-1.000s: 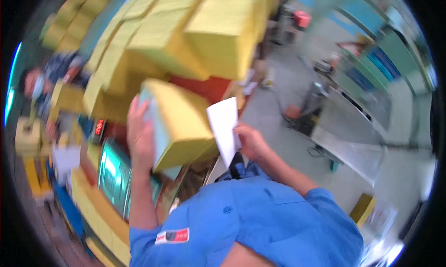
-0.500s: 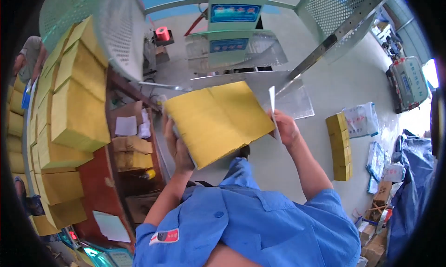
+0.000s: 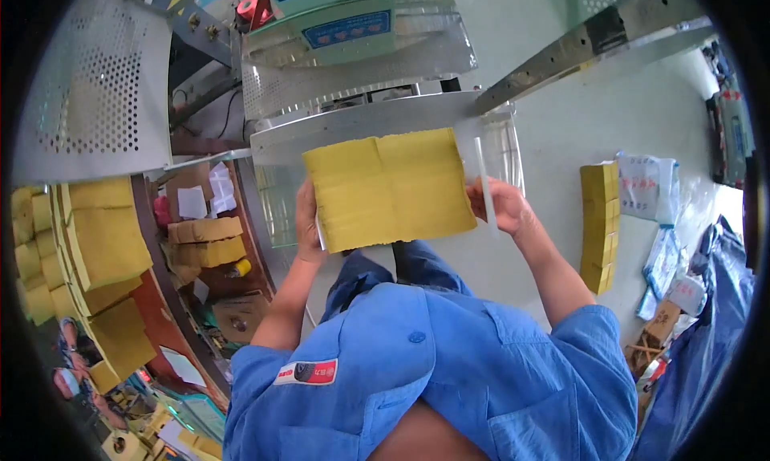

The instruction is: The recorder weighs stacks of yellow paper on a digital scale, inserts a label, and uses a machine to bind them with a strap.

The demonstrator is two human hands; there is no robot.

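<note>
A yellow bundle of paper sheets [image 3: 389,190] with rough edges is held up level in front of my body, above the machine's front plate. My left hand [image 3: 309,224] grips its left end, the fingers partly hidden behind it; a white edge shows there. Beside the right end, my right hand [image 3: 507,207] is closed around a thin white board [image 3: 486,184], seen almost edge-on. Its fingertips reach the bundle's right edge. A narrow gap shows between board and bundle.
Ahead stands a machine with a metal plate [image 3: 281,144], a clear cover [image 3: 433,48] and a slanted metal bar [image 3: 561,56]. Yellow stacks [image 3: 104,236] and a shelf with packets [image 3: 204,231] stand left. More yellow bundles [image 3: 599,228] lie on the floor right, near white bags [image 3: 646,188].
I have turned left toward the machine, which now stands nearer. The yellow bundle has gone from tilted to level, with both hands keeping their places at its ends.
</note>
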